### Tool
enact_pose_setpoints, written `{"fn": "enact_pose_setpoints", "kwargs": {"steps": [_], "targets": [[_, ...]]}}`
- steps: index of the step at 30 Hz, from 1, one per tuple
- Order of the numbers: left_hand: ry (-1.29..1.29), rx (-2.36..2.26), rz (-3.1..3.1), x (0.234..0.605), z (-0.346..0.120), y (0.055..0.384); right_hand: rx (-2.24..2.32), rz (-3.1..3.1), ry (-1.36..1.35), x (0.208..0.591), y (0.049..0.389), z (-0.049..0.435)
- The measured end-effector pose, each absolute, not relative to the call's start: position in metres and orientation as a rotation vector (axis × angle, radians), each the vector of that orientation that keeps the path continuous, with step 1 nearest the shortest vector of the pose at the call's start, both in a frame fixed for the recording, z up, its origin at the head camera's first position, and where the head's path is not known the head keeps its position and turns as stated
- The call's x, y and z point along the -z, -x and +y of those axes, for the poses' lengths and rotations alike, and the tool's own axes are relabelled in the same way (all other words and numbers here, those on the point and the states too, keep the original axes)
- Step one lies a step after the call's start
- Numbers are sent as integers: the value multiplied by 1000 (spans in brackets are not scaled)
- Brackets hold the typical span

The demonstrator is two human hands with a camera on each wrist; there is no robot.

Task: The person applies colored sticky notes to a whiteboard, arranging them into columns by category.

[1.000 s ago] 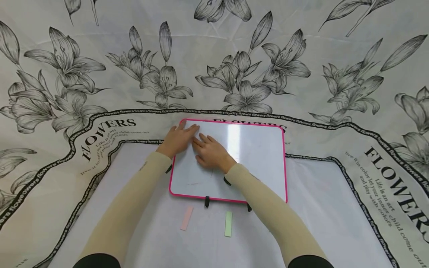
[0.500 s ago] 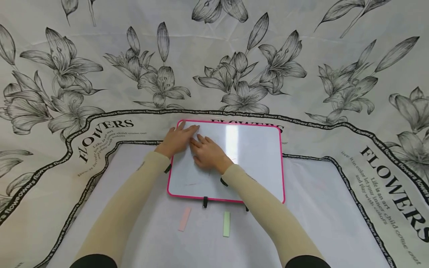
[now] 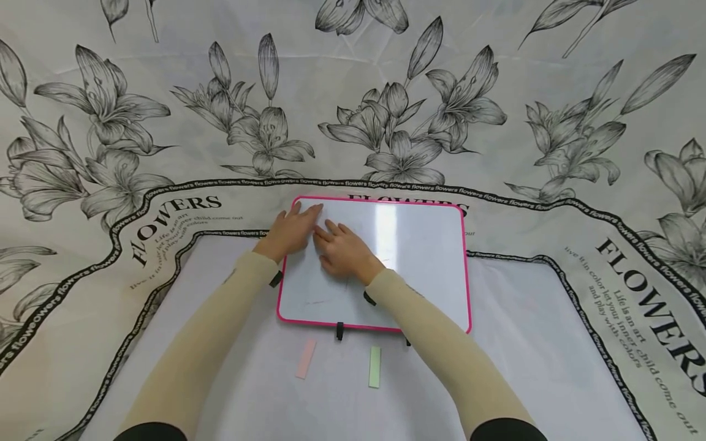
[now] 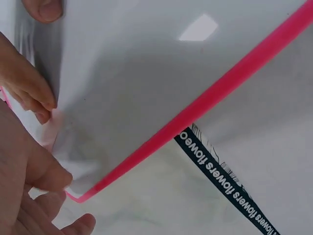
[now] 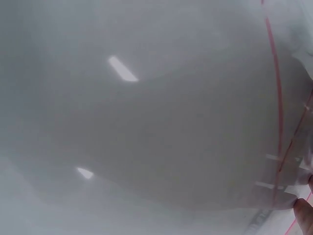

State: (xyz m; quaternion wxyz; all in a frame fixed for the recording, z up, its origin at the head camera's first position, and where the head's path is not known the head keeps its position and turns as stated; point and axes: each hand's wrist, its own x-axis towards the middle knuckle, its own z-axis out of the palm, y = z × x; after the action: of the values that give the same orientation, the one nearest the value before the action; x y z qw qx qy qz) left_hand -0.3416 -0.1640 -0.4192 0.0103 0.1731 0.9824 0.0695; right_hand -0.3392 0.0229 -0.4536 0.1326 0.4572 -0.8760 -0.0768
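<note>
A whiteboard (image 3: 425,263) with a pink rim lies on the white cloth. At its upper left corner my left hand (image 3: 288,233) rests with the index finger stretched over the surface and other fingertips past the rim. My right hand (image 3: 344,250) lies just beside it, fingers extended on the board. In the left wrist view, the left hand (image 4: 22,181) touches the corner, and the right hand (image 4: 24,81) meets an edge on the glossy surface. The right wrist view has fingertips (image 5: 304,213) at a see-through glossy edge; whether a film is lifted, I cannot tell.
Below the board lie a pale pink strip (image 3: 306,359) and a pale green strip (image 3: 374,367). Black clips (image 3: 339,331) stick out at the board's lower rim. Another black piece (image 3: 276,279) sits at its left side. The cloth (image 3: 529,343) has a printed flower border.
The left index fingertip has drawn back slightly leftward. The right hand stays almost in place, and the view shifts a little. Board and strips otherwise stay put.
</note>
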Motion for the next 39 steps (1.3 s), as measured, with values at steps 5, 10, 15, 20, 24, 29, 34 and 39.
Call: {"fn": "enact_pose_setpoints", "kwargs": {"steps": [5,10,15,20,24,29,34,39], "targets": [[-545,-296,3056,412,-159,343,213,-2543,-1320,450,340,25],[-574,-294,3063,411,-159,344,179,-2546,-1343,449,339,25],[-578,-388,3052,413,-157,346,158,-2555,-1343,448,337,24],[-559,-461,3002,414,-155,350,132,-2567,-1335,449,337,24],[-529,-474,2975,414,-154,349,121,-2577,-1340,449,336,24],[-525,-445,2993,413,-156,346,133,-2543,-1347,450,335,25],[-509,-401,3048,417,-167,342,170,-2460,-1334,454,334,27],[-522,-460,3089,423,-183,329,157,-2415,-1329,452,326,32]]}}
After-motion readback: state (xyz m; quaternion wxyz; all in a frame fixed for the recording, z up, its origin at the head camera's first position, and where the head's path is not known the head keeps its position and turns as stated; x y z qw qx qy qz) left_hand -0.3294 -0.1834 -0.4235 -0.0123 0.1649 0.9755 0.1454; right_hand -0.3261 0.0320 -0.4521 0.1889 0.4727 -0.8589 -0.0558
